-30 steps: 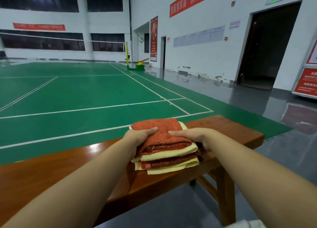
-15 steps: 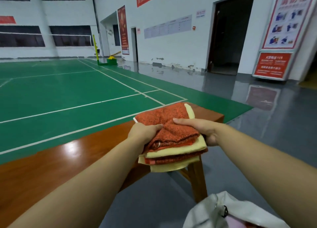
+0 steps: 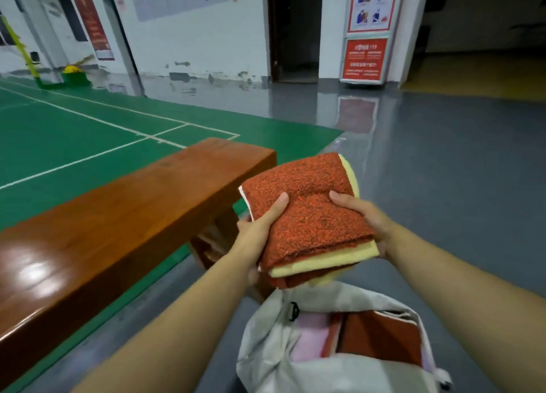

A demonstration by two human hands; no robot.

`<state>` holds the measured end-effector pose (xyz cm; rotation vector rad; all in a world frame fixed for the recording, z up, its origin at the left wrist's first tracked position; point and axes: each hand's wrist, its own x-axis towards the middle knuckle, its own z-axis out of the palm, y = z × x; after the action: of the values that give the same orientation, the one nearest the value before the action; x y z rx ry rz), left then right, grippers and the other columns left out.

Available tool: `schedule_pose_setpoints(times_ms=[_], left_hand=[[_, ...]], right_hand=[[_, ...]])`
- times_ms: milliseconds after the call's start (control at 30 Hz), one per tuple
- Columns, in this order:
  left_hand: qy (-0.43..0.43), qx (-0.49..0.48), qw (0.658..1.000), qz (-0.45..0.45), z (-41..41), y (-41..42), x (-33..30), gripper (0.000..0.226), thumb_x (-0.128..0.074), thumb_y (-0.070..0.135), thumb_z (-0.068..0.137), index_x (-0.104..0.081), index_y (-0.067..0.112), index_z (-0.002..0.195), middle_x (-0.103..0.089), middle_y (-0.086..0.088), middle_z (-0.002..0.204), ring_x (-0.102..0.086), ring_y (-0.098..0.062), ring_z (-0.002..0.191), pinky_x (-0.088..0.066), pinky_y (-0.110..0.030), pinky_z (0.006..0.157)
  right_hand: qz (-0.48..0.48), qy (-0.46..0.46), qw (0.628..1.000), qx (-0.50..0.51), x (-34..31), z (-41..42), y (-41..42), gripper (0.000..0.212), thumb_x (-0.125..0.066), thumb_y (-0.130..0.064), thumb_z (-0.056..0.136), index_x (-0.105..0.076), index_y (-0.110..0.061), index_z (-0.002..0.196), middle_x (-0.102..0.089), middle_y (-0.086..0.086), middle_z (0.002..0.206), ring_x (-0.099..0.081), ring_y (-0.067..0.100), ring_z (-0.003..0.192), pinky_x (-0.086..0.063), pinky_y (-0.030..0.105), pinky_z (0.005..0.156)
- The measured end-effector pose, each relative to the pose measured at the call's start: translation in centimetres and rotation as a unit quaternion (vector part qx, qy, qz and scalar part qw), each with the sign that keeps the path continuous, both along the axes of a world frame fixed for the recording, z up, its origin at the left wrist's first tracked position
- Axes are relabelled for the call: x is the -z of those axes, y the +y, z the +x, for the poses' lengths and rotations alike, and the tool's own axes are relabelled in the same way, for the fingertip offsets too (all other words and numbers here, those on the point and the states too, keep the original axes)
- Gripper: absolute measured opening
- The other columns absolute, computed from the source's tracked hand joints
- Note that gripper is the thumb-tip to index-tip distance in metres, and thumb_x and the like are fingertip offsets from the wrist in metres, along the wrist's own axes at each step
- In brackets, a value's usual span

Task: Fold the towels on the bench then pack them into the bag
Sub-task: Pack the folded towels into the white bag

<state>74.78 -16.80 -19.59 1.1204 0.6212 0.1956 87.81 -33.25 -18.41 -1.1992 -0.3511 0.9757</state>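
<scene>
A stack of folded towels (image 3: 310, 215), orange-red and pale yellow in alternating layers, hangs in the air past the right end of the wooden bench (image 3: 118, 215). My left hand (image 3: 260, 227) grips its left side, thumb on top. My right hand (image 3: 363, 218) grips its right side the same way. Directly below the stack an open white bag (image 3: 266, 342) sits on the floor, with a red-brown folded item (image 3: 381, 336) and pink cloth (image 3: 310, 339) inside it.
The bench's glossy top runs off to the left, with its leg under the right end. Grey floor spreads to the right and the green court (image 3: 74, 132) lies behind. A red notice stand (image 3: 365, 58) and dark doorways line the far wall.
Both hands lifted the towel stack off the bench and carried it right, past the bench's end, to above the bag. The view swung right and down, bringing the open bag into sight.
</scene>
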Motion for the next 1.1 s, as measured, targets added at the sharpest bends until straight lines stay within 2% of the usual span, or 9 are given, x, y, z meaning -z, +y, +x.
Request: schedule_pose_setpoints(times_ms=[100,267,533,667,800,833,933,1033,1100], left_hand=[[-0.011,0.146,0.980,-0.133,1.9,-2.8,2.6,0.068,-0.070,0.057,0.085,-0.059,0.012,0.136,-0.069,-0.018,0.126,-0.069,-0.034,0.113,-0.052,-0.051,0.103],[-0.007,0.203,0.955,-0.218,5.2,-5.9,7.5,0.074,-0.064,0.062,0.087,-0.056,0.012,0.141,-0.065,-0.020,0.133,-0.063,-0.037,0.123,-0.040,-0.054,0.113],[0.051,0.193,0.967,-0.161,7.1,-6.8,15.4,0.068,-0.053,0.065,0.095,-0.068,0.007,0.126,-0.067,-0.013,0.128,-0.066,-0.030,0.116,-0.046,-0.046,0.107],[0.124,0.161,0.970,0.136,6.2,-5.3,22.0,0.034,-0.056,0.041,0.101,-0.069,0.015,0.083,-0.063,-0.001,0.080,-0.056,-0.018,0.075,-0.043,-0.037,0.073],[0.045,0.227,0.720,0.654,4.5,-4.7,26.5,0.024,-0.055,0.037,0.094,-0.072,0.019,0.095,-0.060,0.006,0.108,-0.052,-0.013,0.094,-0.038,-0.025,0.085],[0.056,0.222,0.700,0.677,4.2,-4.8,26.1,0.027,-0.054,0.043,0.092,-0.070,0.022,0.100,-0.055,0.004,0.118,-0.050,-0.014,0.101,-0.038,-0.022,0.087],[0.071,0.137,0.756,0.637,3.9,-3.1,24.4,0.044,-0.055,0.052,0.085,-0.065,0.019,0.112,-0.048,-0.001,0.126,-0.048,-0.019,0.109,-0.044,-0.034,0.096],[0.104,0.135,0.686,0.708,3.4,0.0,24.0,0.070,-0.044,0.071,0.078,-0.064,0.013,0.113,-0.055,-0.009,0.114,-0.051,-0.032,0.102,-0.047,-0.043,0.088],[0.180,0.197,0.700,0.662,2.8,1.6,23.9,0.070,-0.049,0.080,0.077,-0.060,0.019,0.110,-0.052,-0.002,0.109,-0.052,-0.025,0.098,-0.047,-0.039,0.081]], right_hand=[[0.003,0.028,0.999,0.026,3.4,1.7,-3.4,0.064,-0.099,-0.037,0.046,-0.081,-0.008,0.100,-0.074,0.020,0.112,-0.075,0.032,0.092,-0.063,0.041,0.076],[0.002,0.088,0.991,0.106,8.5,3.5,-7.9,0.051,-0.091,-0.036,0.058,-0.080,-0.007,0.099,-0.075,0.018,0.107,-0.075,0.032,0.087,-0.063,0.043,0.075],[-0.049,0.174,0.967,0.179,15.8,3.4,-11.8,0.032,-0.065,-0.036,0.083,-0.083,-0.010,0.089,-0.075,0.016,0.109,-0.076,0.029,0.088,-0.063,0.041,0.072],[-0.063,0.190,0.956,0.214,17.8,2.7,-13.8,0.036,-0.064,-0.039,0.084,-0.084,-0.010,0.087,-0.075,0.017,0.109,-0.076,0.031,0.087,-0.063,0.041,0.065],[-0.068,0.205,0.950,0.227,19.5,2.1,-14.9,0.041,-0.068,-0.042,0.081,-0.081,-0.008,0.100,-0.072,0.019,0.118,-0.073,0.036,0.099,-0.063,0.047,0.076],[-0.061,0.204,0.952,0.221,19.4,2.0,-14.6,0.039,-0.067,-0.041,0.082,-0.082,-0.007,0.095,-0.074,0.020,0.113,-0.075,0.034,0.092,-0.064,0.044,0.069],[-0.033,0.201,0.953,0.223,18.6,1.6,-13.1,0.039,-0.061,-0.037,0.088,-0.082,-0.006,0.075,-0.077,0.018,0.086,-0.075,0.029,0.064,-0.058,0.033,0.047],[0.011,0.198,0.959,0.203,17.6,1.3,-11.1,0.045,-0.090,-0.038,0.062,-0.083,-0.007,0.093,-0.076,0.018,0.105,-0.076,0.033,0.088,-0.063,0.047,0.068],[0.023,0.210,0.956,0.204,17.8,0.4,-9.9,0.050,-0.083,-0.044,0.067,-0.081,-0.009,0.103,-0.074,0.017,0.115,-0.073,0.035,0.100,-0.058,0.057,0.085]])
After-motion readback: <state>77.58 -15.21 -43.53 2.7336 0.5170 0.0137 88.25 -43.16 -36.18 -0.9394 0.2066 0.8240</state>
